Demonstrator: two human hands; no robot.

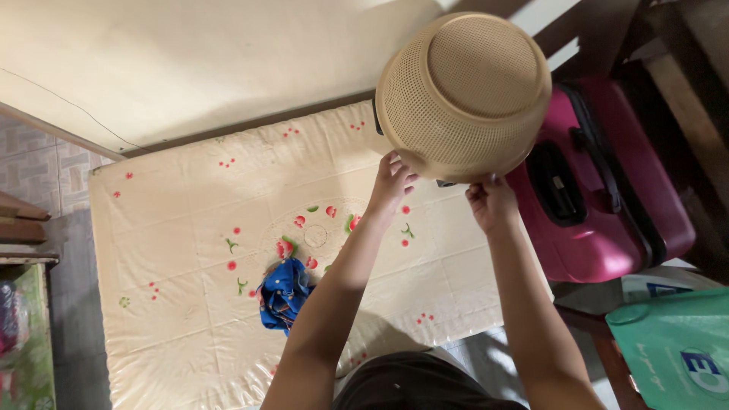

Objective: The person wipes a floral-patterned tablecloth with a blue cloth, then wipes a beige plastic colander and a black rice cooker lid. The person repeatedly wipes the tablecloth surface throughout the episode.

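Pink suitcase (600, 182) just beside upturned basket (463, 91); blue cloth (282, 294) on mattress (175, 250).

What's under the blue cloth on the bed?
The blue cloth lies on a cream mattress with red flower prints. The patch right beneath it is covered.

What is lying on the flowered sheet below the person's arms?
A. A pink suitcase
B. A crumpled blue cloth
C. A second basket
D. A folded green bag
B. A crumpled blue cloth lies on the flowered sheet, while the left hand and right hand hold the upturned beige perforated basket above it.
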